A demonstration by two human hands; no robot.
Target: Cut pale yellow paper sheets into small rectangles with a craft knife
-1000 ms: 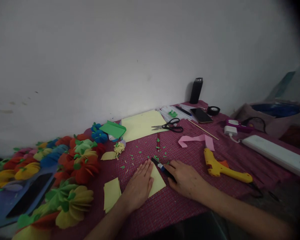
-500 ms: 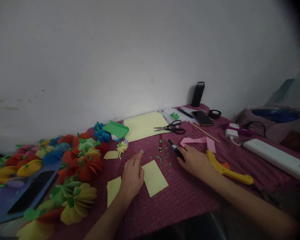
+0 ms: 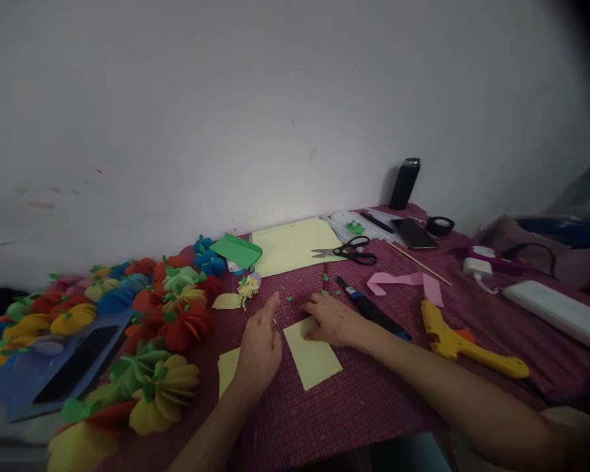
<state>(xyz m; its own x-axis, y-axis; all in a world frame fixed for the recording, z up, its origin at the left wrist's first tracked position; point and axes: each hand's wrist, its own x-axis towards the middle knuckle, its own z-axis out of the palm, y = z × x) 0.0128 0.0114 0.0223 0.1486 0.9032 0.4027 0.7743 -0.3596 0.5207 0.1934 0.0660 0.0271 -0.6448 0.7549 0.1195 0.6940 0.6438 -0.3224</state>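
Note:
My left hand (image 3: 259,347) is open, fingers held out, over the cloth between two pieces of pale yellow paper. Its wrist partly covers the left yellow paper (image 3: 227,368). Over the top edge of the right yellow paper (image 3: 314,360) is my right hand (image 3: 335,320), fingers bent down with the thumb apart, and no held object shows. Small green scraps (image 3: 290,299) lie around its fingertips; some may be hidden beneath it. A black and blue utility knife (image 3: 376,313) lies just right of this hand.
Colourful pumpkin-like ornaments (image 3: 184,314) crowd the left. Behind my hands are scissors (image 3: 347,251), a large yellow sheet (image 3: 295,246) and folded green paper (image 3: 236,250). On the right lie a pink strip (image 3: 403,280), a yellow glue gun (image 3: 465,344), a phone (image 3: 413,233) and a white power bank (image 3: 555,314).
My right hand has left the utility knife and moved left onto the yellow paper and green scraps. The left hand stays nearly in place. The view has shifted slightly.

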